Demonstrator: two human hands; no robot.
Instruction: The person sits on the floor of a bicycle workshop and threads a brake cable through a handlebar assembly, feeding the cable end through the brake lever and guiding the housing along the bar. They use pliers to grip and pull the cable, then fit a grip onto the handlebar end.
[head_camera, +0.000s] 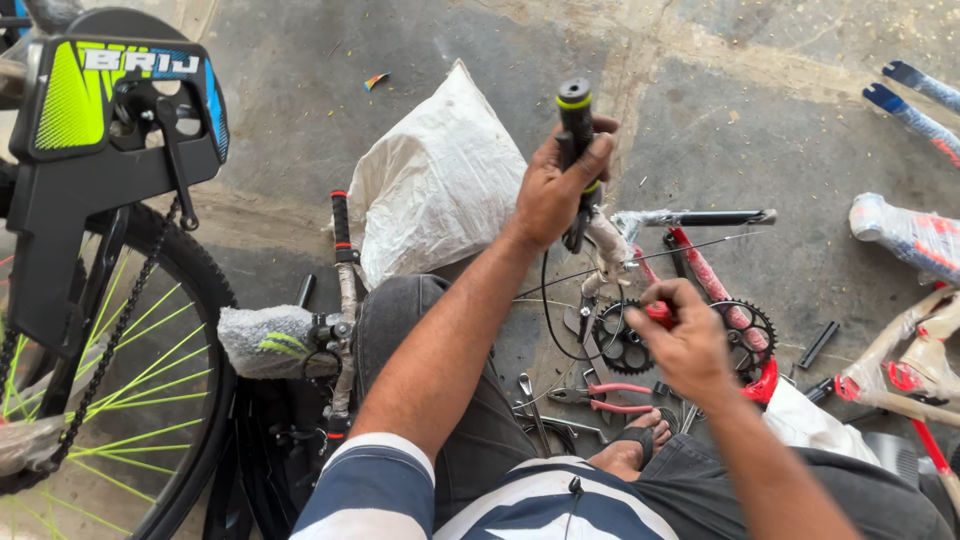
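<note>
Left of the white sack (432, 180), a black wheel (130, 400) with lime spokes stands upright. Just right of the sack, the left hand (553, 190) is clenched around the black handlebar grip (576, 120), held upright. Further right and lower, the right hand (688, 340) pinches a small red-handled tool (659, 314) above the chainrings (742, 335).

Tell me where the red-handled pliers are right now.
In the head view the red-handled pliers lie on the concrete floor low in the middle, just below the right hand, beside the sandalled foot and under the toothed chainrings.
</note>
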